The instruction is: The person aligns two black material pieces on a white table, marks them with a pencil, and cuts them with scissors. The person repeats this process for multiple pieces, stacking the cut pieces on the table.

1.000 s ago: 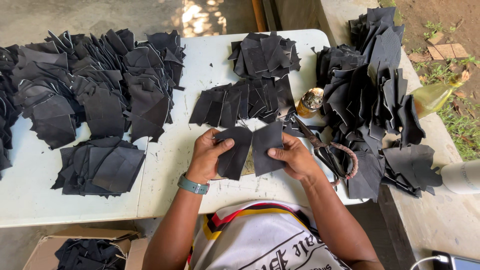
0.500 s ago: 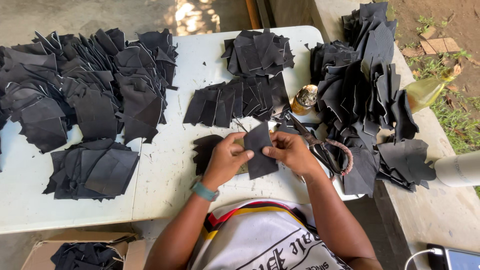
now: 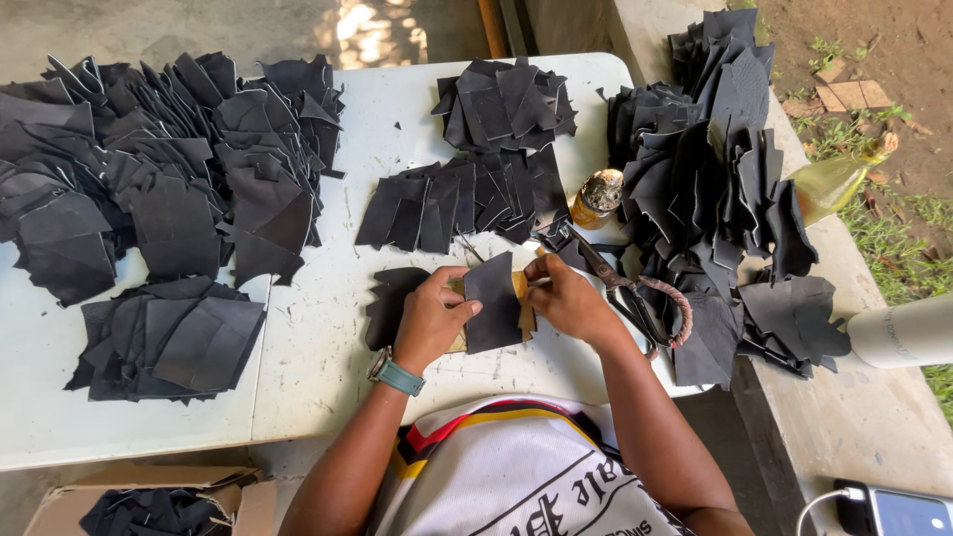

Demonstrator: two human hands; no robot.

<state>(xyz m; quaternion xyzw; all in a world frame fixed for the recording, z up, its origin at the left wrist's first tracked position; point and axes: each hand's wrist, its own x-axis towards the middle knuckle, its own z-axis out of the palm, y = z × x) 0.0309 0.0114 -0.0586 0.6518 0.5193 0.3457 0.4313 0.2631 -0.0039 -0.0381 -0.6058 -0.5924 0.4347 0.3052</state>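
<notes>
My left hand (image 3: 429, 318) and my right hand (image 3: 564, 298) both grip one black leather piece (image 3: 493, 306), held flat just above the white table (image 3: 318, 347) near its front edge. A tan cardboard template (image 3: 520, 298) shows behind the piece, between my fingers. Another dark piece (image 3: 389, 303) lies on the table just left of my left hand. A teal watch (image 3: 397, 375) sits on my left wrist.
Large heaps of black leather pieces fill the table's left side (image 3: 169, 169), back middle (image 3: 467, 194) and right side (image 3: 715, 189). Big scissors (image 3: 620, 288) lie right of my right hand. A small tin (image 3: 599, 197), a yellow bottle (image 3: 832, 181), a white flask (image 3: 898, 333) and a cardboard box (image 3: 149, 501) stand around.
A second ago I held two pieces spread apart; one now lies on the table at the left, and both hands have closed in on the single piece over the template.
</notes>
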